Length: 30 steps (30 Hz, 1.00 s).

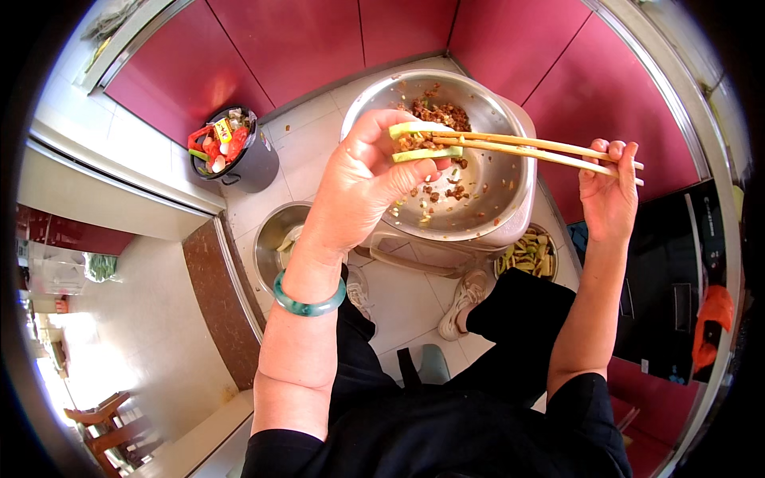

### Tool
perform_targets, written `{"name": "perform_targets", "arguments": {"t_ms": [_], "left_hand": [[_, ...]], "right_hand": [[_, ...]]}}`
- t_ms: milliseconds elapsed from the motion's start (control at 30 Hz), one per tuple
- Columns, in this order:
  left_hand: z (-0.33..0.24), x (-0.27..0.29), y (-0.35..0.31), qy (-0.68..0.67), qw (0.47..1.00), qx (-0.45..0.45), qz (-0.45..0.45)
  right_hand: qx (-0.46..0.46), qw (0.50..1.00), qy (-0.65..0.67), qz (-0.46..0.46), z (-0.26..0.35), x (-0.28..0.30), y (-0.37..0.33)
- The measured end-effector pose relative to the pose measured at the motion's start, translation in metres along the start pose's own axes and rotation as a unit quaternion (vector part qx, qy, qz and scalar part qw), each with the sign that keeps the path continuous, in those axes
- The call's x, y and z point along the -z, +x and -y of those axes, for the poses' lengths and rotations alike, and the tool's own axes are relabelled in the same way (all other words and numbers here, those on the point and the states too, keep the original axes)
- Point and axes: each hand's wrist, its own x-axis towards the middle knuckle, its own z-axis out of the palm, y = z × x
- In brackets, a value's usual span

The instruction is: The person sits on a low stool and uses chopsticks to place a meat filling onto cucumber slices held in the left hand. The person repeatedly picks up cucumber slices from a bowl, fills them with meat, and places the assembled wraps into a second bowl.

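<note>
My left hand (358,179) pinches a split piece of pale green vegetable (440,154), with brown minced filling (414,142) between its two halves. In my right hand (610,191) is a pair of wooden chopsticks (534,146); their tips reach into the filling at the vegetable's opening. Both hands are above a large steel bowl (502,199). More minced filling (448,116) is heaped at the bowl's far side, and scattered bits cling to its bottom and wall. My left fingertips are partly hidden behind the vegetable.
The bowl rests on a pale plastic stool (522,219). A smaller steel bowl (267,231) with pale pieces stands left; a bowl of cut green vegetables (530,256) stands right, near my shoe (462,307). A dark trash bin (256,163) stands by red cabinets (287,40).
</note>
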Motion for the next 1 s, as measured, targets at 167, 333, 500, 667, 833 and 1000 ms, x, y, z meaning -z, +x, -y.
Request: {"name": "perform_targets", "arguments": {"t_ms": [167, 333, 500, 667, 833, 1000], "left_hand": [[0.003, 0.005, 0.001, -0.016, 1.0, -0.022, -0.01], [0.003, 0.002, 0.001, -0.082, 0.996, -0.017, -0.012], [0.002, 0.003, 0.002, -0.093, 0.996, -0.014, -0.005], [0.003, 0.001, 0.001, -0.096, 0.995, -0.014, 0.002], [0.001, -0.001, 0.0, -0.107, 0.994, -0.015, 0.005], [0.001, 0.001, 0.001, -0.134, 0.991, -0.028, 0.009]], "right_hand": [[0.021, 0.999, -0.029, -0.013, 0.002, -0.002, -0.002], [0.004, 1.0, 0.015, -0.006, 0.0, 0.003, -0.002], [0.014, 0.998, 0.051, -0.035, 0.001, 0.005, -0.002], [-0.001, 0.999, 0.046, -0.006, -0.004, -0.003, -0.003], [0.001, 0.999, 0.027, -0.034, -0.008, -0.002, -0.002], [-0.017, 0.999, 0.044, -0.021, -0.01, 0.0, -0.003]]}}
